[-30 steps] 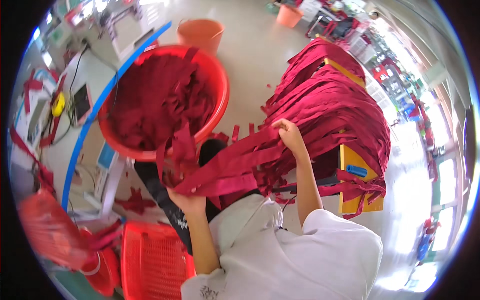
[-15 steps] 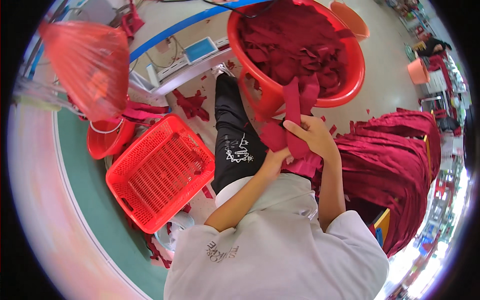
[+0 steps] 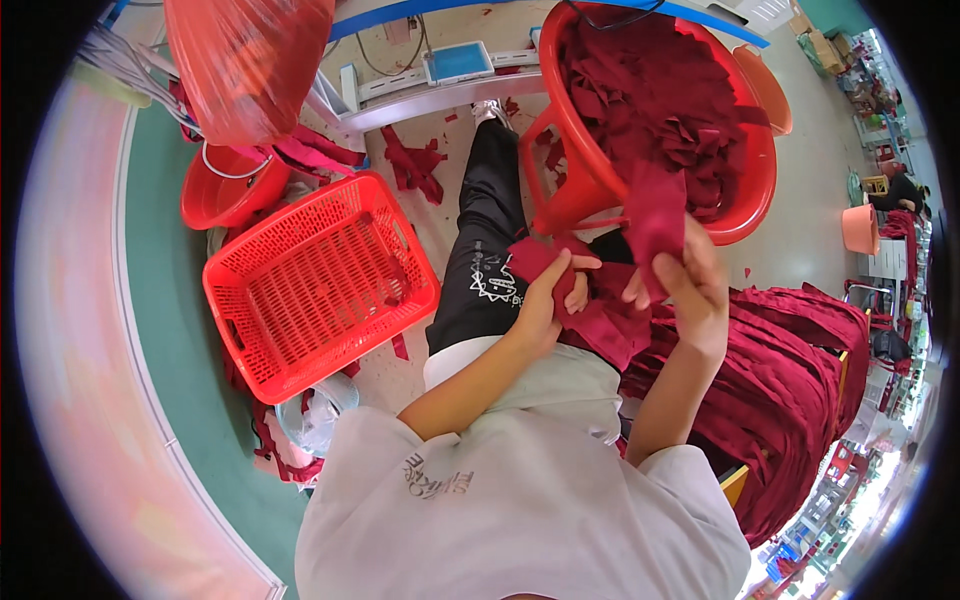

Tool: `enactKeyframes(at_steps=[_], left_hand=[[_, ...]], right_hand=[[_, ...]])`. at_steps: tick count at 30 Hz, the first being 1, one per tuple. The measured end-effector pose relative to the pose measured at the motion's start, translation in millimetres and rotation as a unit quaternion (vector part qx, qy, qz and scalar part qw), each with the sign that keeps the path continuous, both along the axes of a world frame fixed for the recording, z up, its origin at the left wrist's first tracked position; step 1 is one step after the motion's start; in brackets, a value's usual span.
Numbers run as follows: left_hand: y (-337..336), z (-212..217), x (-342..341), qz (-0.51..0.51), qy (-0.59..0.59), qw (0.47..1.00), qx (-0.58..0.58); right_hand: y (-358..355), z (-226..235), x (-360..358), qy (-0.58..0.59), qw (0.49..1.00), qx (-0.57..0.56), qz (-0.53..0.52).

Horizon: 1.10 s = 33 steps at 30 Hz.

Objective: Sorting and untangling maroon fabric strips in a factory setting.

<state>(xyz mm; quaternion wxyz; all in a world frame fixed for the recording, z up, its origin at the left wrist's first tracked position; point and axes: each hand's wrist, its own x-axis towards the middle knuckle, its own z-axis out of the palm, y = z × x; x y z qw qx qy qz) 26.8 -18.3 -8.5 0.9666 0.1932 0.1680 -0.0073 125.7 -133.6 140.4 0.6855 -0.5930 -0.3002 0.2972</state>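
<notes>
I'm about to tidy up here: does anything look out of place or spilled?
Yes: a crumpled dark red scrap lies on the floor beside the red basket, with smaller bits nearby. It looks stray because similar cloth is gathered in the big red tub.

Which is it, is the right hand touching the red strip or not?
Touching. The head view shows the right hand pinching the strip, its thumb lying right across the cloth.
</notes>
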Motion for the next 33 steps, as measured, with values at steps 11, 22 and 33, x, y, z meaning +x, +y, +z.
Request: enactKeyframes(at_steps=[11, 22, 33], left_hand=[[25, -3, -22, 0.066, 0.028, 0.991, -0.111], [5, 3, -31, -0.098, 0.024, 0.988, 0.120], [10, -26, -38, -0.010, -0.083, 0.996, 0.030]], right_hand=[[-60, -104, -50, 0.210, 0.925, -0.299, 0.109], [21, -78, -15, 0.162, 0.967, -0.147, -0.131], [62, -44, -26, 0.112, 0.966, -0.150, 0.176]])
